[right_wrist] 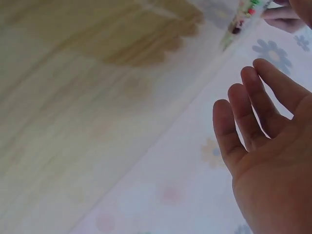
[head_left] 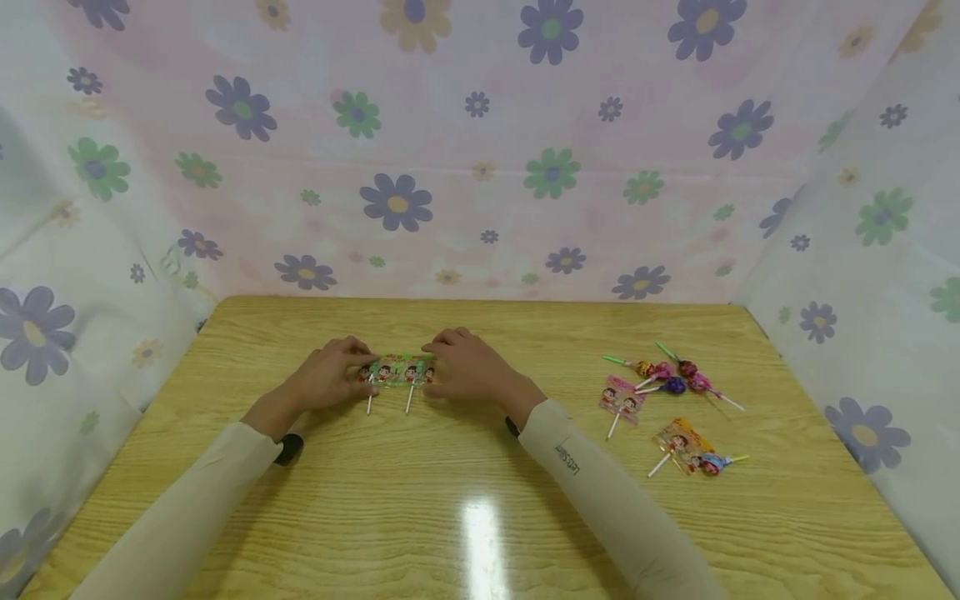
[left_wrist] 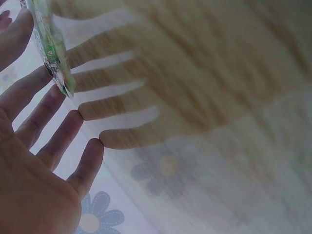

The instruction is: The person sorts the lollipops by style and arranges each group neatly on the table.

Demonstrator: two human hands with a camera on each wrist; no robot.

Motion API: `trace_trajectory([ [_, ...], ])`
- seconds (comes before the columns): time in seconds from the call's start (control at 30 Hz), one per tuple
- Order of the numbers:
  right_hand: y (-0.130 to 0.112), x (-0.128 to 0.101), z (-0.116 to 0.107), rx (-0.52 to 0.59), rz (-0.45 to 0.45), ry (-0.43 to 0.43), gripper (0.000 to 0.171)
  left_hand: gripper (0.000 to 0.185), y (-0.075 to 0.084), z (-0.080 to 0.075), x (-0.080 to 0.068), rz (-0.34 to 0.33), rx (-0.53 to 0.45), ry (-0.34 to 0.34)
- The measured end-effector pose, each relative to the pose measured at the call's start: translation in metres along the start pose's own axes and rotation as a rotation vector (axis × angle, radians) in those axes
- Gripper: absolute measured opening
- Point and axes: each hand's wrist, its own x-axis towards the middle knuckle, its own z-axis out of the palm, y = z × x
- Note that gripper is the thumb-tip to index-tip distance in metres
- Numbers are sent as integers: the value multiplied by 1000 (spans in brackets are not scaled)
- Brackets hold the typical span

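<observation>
A green, clear-wrapped strip of flat lollipops [head_left: 397, 372] with cartoon faces lies near the middle-left of the table, two white sticks pointing toward me. My left hand [head_left: 330, 375] pinches its left end, thumb at the near edge and index finger at the far edge. In the left wrist view, the wrapper [left_wrist: 56, 53] shows between thumb and fingers, with the other fingertips down on the tabletop. At the strip's right end is my right hand [head_left: 476, 367]. Its fingers [right_wrist: 239, 105] look extended in the right wrist view, the wrapper [right_wrist: 243, 19] just beyond them.
On the right of the wooden table [head_left: 360, 517] lie several round lollipops [head_left: 675, 385] in a loose pile. Nearer are a pink-wrapped flat lollipop [head_left: 621, 400], an orange-wrapped one [head_left: 682, 442] and a blue-wrapped lollipop [head_left: 712, 463]. Flowered cloth [head_left: 480, 217] encloses the back and sides.
</observation>
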Motion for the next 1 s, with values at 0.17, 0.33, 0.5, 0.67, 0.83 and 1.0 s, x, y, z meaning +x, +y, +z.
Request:
trace_trajectory([
  [0.17, 10, -30, -13, 44, 3, 50, 67, 60, 1, -3, 0, -8, -7, -6],
  [0.33, 27, -65, -24, 83, 7, 113, 67, 60, 1, -4, 0, -18, -8, -16],
  [0.5, 51, -103, -29, 127, 42, 146, 65, 60, -1, -1, 0, 5, -2, -9],
  [0.67, 74, -137, -36, 172, 78, 184, 63, 60, -2, -1, -1, 2, 4, -13],
  [0.83, 104, -167, -33, 129, 133, 209, 60, 61, -2, 0, 0, 4, 0, -10],
  [1.0, 131, -195, -21, 29, 140, 238, 56, 61, -2, 1, 1, 8, 2, -12],
])
